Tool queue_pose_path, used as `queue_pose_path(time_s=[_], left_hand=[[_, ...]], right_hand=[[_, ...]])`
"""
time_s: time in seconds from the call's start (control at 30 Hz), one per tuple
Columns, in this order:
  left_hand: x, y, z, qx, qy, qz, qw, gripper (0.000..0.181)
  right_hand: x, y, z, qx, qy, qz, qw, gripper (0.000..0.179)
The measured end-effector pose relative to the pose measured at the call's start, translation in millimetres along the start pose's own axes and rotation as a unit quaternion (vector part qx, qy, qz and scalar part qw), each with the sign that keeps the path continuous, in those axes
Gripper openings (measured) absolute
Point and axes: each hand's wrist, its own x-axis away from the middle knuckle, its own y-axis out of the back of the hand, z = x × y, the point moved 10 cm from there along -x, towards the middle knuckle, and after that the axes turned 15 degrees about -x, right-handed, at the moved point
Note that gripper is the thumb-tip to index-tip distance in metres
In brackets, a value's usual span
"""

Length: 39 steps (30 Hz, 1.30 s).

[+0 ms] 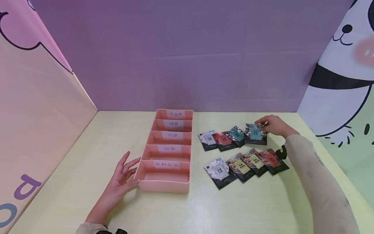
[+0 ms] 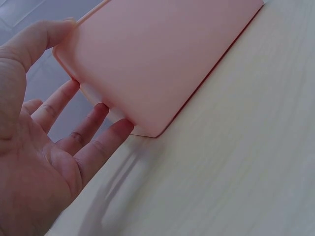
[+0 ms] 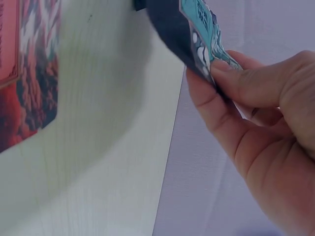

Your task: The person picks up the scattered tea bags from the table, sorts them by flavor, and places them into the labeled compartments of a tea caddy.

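My right hand (image 1: 276, 126) pinches a dark tea sachet with a teal label (image 1: 255, 133) by its edge, thumb against fingers. In the right wrist view that sachet (image 3: 199, 29) is lifted and tilted. My left hand (image 1: 118, 185) is spread beside a pink divided box (image 1: 163, 186), its thumb and fingertips touching the wall near the front left corner; the left wrist view shows the box's plain side (image 2: 162, 59). Several compartments run front to back, each with a white label of Chinese writing. No sachet shows in the larger front ones.
Right of the box lie two overlapping rows of sachets. The back row has a white one (image 1: 208, 140), a red one (image 1: 225, 141) and a teal one (image 1: 237, 135). The front row has a white one (image 1: 220, 173), two yellow-labelled ones (image 1: 242, 166) and a red one (image 1: 273, 161).
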Motion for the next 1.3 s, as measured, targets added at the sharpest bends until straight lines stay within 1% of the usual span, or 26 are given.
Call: queue_pose_path(time_s=[0.13,0.3,0.47,0.6,0.77,0.9,1.1,1.3], left_hand=[[-1.2,-0.9,-0.5,0.002,0.0,0.001,1.0,0.092],[-0.7,-0.4,0.4,0.001,0.005,-0.001,1.0,0.091],[-0.6,0.7,1.0,0.0,0.006,-0.001,1.0,0.09],[0.1,-0.3,2.3,0.006,0.0,0.003,1.0,0.09],[0.2,-1.2,1.5,0.011,-0.007,0.005,0.9999,0.091],[0.4,0.0,0.8,0.01,-0.003,0.003,0.9999,0.092],[0.2,1.6,0.6,0.008,0.0,-0.001,1.0,0.091],[-1.2,-0.7,1.7,0.013,-0.003,0.007,0.9999,0.091]], right_hand=[[3.2,5.1,4.4,-0.006,0.01,-0.013,0.9999,0.034],[3.9,9.0,9.4,-0.019,0.01,-0.036,0.9991,0.032],[4.8,7.6,23.9,-0.039,0.014,-0.055,0.9976,0.032],[7.3,4.3,40.1,-0.042,0.028,-0.07,0.9963,0.031],[9.0,-2.1,63.2,-0.039,0.053,-0.078,0.9948,0.031],[9.7,-9.3,82.6,-0.038,0.073,-0.088,0.9927,0.029],[13.5,-19.8,114.3,-0.043,0.116,-0.107,0.9864,0.028],[16.5,-33.2,136.1,-0.07,0.146,-0.121,0.9794,0.029]])
